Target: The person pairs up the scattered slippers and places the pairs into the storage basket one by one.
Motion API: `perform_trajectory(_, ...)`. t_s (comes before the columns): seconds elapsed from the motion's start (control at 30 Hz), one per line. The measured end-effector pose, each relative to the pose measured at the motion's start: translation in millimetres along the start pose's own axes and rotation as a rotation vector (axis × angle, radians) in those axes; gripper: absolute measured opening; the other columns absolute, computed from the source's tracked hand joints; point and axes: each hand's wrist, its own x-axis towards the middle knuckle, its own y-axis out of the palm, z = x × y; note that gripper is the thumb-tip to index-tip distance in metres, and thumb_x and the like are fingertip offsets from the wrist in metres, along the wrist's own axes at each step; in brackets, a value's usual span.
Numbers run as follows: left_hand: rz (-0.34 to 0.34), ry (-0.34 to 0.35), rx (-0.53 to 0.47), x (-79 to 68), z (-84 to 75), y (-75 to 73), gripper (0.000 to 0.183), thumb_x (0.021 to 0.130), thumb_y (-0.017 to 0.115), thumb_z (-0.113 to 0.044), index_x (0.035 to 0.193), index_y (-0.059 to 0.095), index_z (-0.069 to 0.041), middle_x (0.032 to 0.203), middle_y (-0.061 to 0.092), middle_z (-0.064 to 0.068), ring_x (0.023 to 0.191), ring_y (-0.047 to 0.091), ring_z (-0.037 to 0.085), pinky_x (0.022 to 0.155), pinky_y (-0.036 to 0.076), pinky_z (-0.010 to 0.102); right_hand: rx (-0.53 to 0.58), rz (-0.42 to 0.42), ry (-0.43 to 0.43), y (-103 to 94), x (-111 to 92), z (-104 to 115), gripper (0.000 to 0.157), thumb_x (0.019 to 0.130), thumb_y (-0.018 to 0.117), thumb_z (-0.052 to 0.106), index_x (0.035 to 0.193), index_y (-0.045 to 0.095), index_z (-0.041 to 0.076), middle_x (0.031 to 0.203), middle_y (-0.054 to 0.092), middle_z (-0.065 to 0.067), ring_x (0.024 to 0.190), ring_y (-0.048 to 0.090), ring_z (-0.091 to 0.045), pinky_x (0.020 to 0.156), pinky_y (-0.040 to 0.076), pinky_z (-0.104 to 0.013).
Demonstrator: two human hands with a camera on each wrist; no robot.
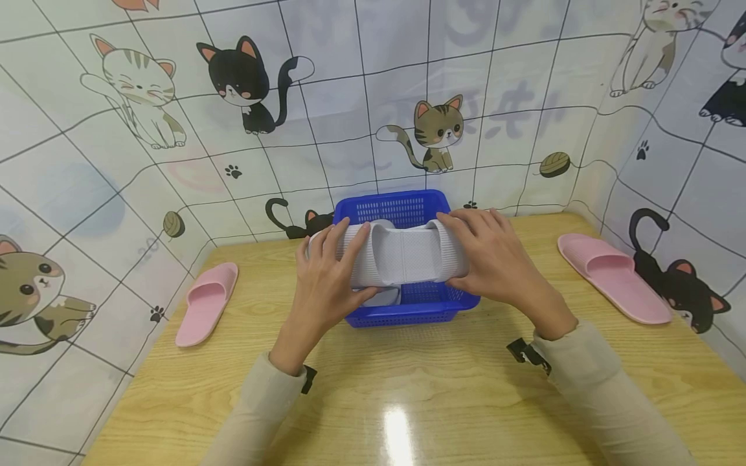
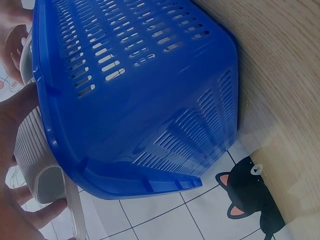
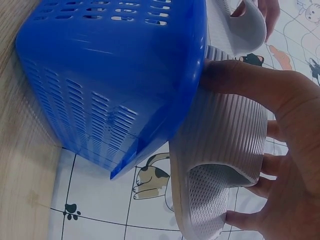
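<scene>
A pair of light grey slippers spans the blue basket [image 1: 410,315] at its rim level, heels meeting in the middle. My left hand [image 1: 322,285] grips the left grey slipper [image 1: 362,259] around its ribbed strap, fingers over the top and thumb at the near side. At the other end, my right hand [image 1: 495,259] holds the right grey slipper [image 3: 230,135] by its strap, thumb near the basket rim in the right wrist view. Beneath them, another pale grey piece [image 1: 386,296] shows inside the basket, mostly hidden by the pair.
One pink slipper [image 1: 206,307] lies at the left of the wooden table [image 1: 350,401], and a second pink slipper [image 1: 618,278] at the right. Behind the basket rises a tiled-pattern wall covering [image 1: 350,142] with cartoon cats, which also runs along both sides.
</scene>
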Motion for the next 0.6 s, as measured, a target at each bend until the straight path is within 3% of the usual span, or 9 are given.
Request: perform_trajectory(0.6, -0.007, -0.003, 0.005, -1.1, -1.7, 1.4, 0.116, 0.059, 0.095, -0.061, 0.156, 0.042, -0.026, 0.155, 0.048, 0.017, 0.135, 0.050, 0.042, 0.107, 0.041, 0.069, 0.000, -0.005, -0.006, -1.0, 0.9, 1.7, 0.113, 0.051, 0.103, 0.035, 0.148, 0.050, 0.011, 0.141, 0.056, -0.019, 0.131, 0.051, -0.043, 0.113, 0.035, -0.072)
